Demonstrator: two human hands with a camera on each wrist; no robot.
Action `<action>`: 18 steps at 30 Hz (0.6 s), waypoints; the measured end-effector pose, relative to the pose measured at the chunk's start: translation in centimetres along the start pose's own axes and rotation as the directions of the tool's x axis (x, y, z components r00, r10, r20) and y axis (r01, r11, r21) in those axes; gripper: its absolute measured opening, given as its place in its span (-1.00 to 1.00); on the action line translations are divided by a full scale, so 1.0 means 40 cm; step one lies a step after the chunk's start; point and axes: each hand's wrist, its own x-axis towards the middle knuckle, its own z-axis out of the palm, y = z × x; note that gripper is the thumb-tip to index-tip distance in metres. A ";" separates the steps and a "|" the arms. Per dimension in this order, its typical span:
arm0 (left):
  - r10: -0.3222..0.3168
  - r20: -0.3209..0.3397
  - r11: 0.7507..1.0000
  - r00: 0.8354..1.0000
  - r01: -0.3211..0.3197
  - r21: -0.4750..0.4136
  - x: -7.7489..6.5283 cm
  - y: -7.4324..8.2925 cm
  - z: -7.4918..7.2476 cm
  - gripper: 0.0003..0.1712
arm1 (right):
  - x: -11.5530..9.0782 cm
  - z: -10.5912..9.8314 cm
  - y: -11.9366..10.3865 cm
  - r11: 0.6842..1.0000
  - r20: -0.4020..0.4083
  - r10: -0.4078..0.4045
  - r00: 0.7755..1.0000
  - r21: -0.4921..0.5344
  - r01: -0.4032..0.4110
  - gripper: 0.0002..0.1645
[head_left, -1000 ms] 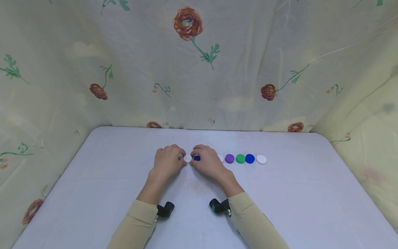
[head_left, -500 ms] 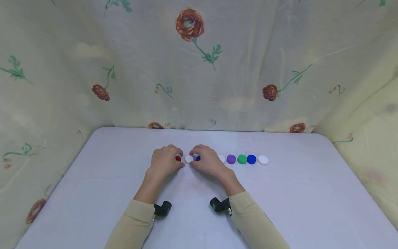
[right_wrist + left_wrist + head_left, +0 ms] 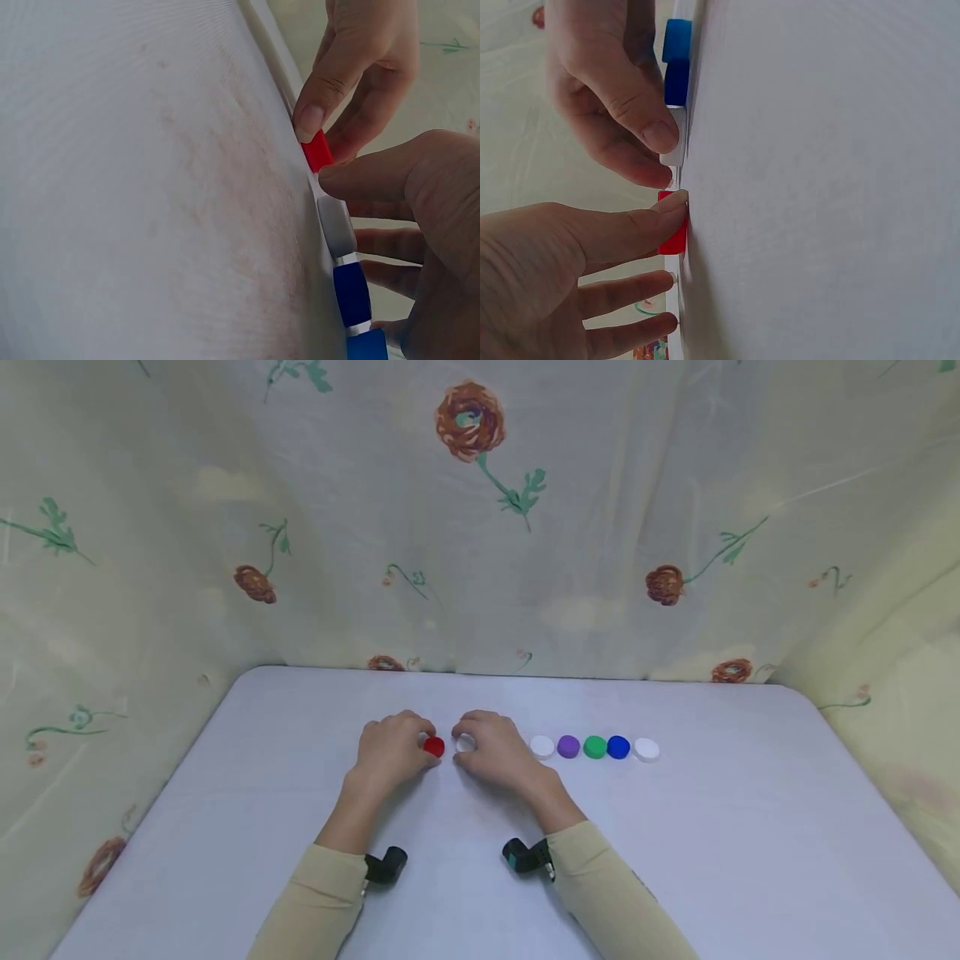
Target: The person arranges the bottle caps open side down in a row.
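Observation:
Small round coloured bottle caps stand in a row on the table. My left hand (image 3: 392, 747) pinches a red cap (image 3: 434, 746) between thumb and fingers; the left wrist view shows the thumb across the same red cap (image 3: 673, 238). Just to its right, my right hand (image 3: 495, 747) has thumb and fingers around a white cap (image 3: 466, 742). Seen from the right wrist, that white cap (image 3: 337, 227) sits beside the right thumb, followed by a dark blue cap (image 3: 352, 294) and a lighter blue cap (image 3: 367, 346). In the head view, the right hand hides both of these blue caps.
Further right along the row are a white cap (image 3: 542, 747), a purple cap (image 3: 568, 747), a green cap (image 3: 595, 747), a blue cap (image 3: 618, 747) and another white cap (image 3: 647, 750). Behind the white-covered table (image 3: 480, 893) hangs a flowered curtain (image 3: 360, 485).
My left hand has shifted left from the white cap to the red one, which has come into view. The right hand has moved slightly left onto the white cap, covering the dark blue one.

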 end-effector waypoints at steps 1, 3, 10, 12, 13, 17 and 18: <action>-0.003 0.001 1.000 1.000 0.003 -0.002 0.000 -0.001 -0.001 -0.58 | 0.002 0.001 -0.002 1.000 0.004 0.000 1.000 0.000 0.000 -0.64; -0.007 0.006 1.000 1.000 0.007 -0.007 -0.001 -0.003 -0.003 -0.59 | 0.006 0.003 -0.006 1.000 0.009 -0.005 1.000 0.004 0.005 -0.64; -0.030 0.004 1.000 1.000 0.030 0.003 -0.003 -0.008 -0.007 -0.61 | 0.013 0.015 -0.013 0.999 0.001 -0.053 0.999 0.013 0.053 -0.66; -0.027 -0.004 1.000 1.000 0.027 0.005 -0.003 -0.010 -0.007 -0.65 | 0.012 0.016 -0.015 0.998 -0.004 -0.054 0.999 0.017 0.054 -0.66; -0.022 -0.008 1.000 1.000 0.022 0.002 -0.004 -0.011 -0.007 -0.68 | 0.012 0.016 -0.016 0.998 -0.009 -0.054 0.998 0.020 0.054 -0.67; -0.004 -0.020 1.000 1.000 0.004 0.000 -0.003 -0.009 -0.006 -0.79 | 0.010 0.017 -0.016 0.998 -0.028 -0.054 0.998 0.020 0.054 -0.69; -0.004 -0.019 1.000 1.000 0.004 -0.001 -0.003 -0.008 -0.007 -0.80 | 0.010 0.018 -0.016 0.998 -0.034 -0.058 0.998 0.016 0.058 -0.69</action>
